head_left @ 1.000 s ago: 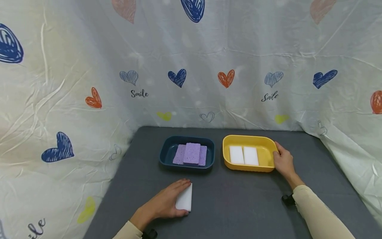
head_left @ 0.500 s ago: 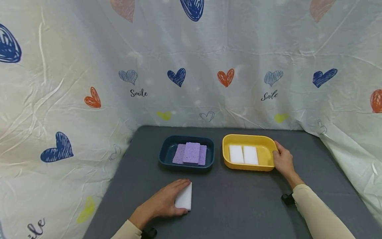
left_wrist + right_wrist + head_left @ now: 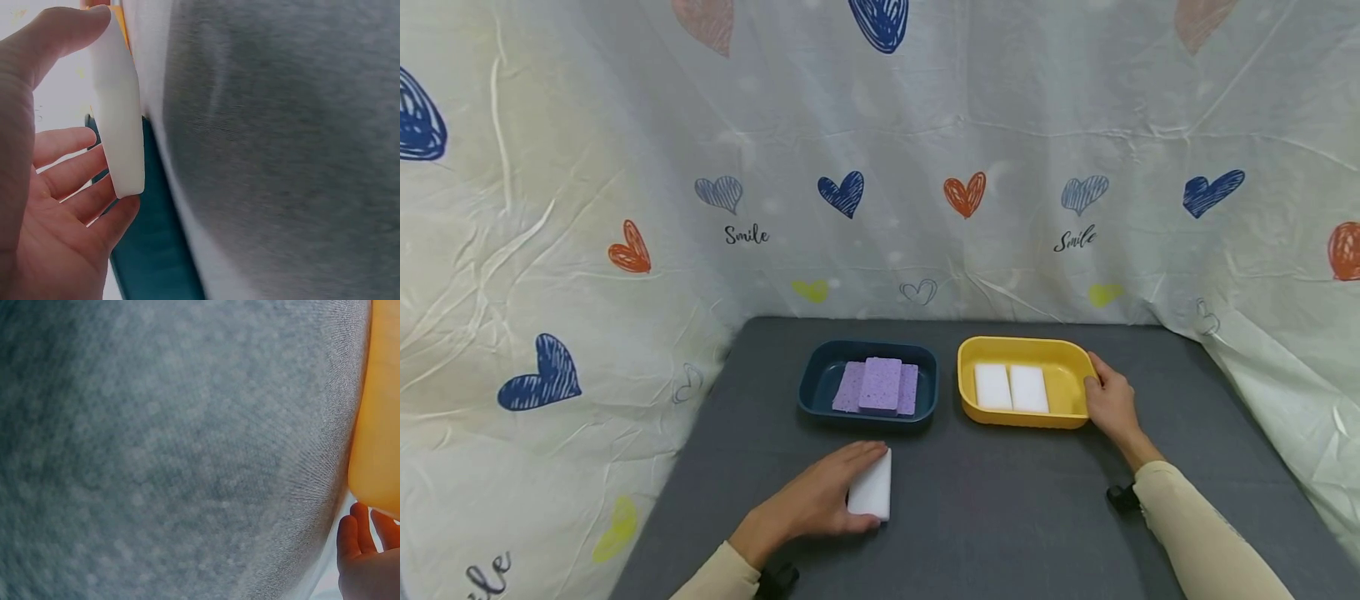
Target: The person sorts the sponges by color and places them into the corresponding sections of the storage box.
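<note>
My left hand (image 3: 816, 504) pinches a white sponge (image 3: 871, 490) by its ends, thumb on the near end and fingertips on the far one. In the left wrist view this sponge (image 3: 119, 119) appears edge-on and looks lifted off the cloth. A dark blue tray (image 3: 816, 398) lies just beyond that hand, with purple sponges (image 3: 880, 385) in it, one on top of the others. At the right, my right hand (image 3: 1112, 407) grips the right end of a yellow tray (image 3: 1067, 383); two white sponges (image 3: 1028, 388) lie side by side in its left part.
Dark grey cloth (image 3: 992, 517) covers the table under both trays. The trays stand near the back edge, a narrow gap between them. Behind and at the sides hangs a pale curtain (image 3: 1022, 117) printed with hearts.
Over the last half second my left hand has shifted slightly right and forward, taking the white sponge along. My right hand and both trays have stayed put.
</note>
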`<action>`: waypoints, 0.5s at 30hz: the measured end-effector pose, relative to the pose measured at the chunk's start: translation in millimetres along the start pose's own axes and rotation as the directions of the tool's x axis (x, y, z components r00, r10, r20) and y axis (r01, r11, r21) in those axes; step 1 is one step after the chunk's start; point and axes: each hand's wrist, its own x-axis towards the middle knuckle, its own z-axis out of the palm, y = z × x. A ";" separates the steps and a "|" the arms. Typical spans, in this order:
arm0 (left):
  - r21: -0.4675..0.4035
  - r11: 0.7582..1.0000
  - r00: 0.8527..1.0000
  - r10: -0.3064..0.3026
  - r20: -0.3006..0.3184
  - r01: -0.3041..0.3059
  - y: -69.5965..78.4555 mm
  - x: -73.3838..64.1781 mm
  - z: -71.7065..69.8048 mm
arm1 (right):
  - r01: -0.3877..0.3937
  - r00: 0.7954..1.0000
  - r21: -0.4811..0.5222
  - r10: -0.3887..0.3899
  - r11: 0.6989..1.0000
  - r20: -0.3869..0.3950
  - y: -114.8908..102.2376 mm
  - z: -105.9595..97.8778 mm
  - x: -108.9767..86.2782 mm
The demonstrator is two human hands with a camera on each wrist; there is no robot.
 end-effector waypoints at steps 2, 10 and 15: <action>0.005 1.000 1.000 0.018 -0.005 -0.018 4.0 3.4 -2.9 | 0.002 1.000 0.001 -0.002 1.000 0.004 -0.3 -0.5 -0.1; 0.064 0.991 0.992 0.123 -0.029 -0.121 16.2 18.5 -12.2 | 0.005 1.000 0.006 -0.005 1.000 0.005 -0.9 -1.8 -0.3; 0.074 0.989 0.991 0.131 0.000 -0.130 24.0 26.7 -17.0 | 0.002 1.000 0.006 -0.002 1.000 0.007 -1.6 -1.9 -0.5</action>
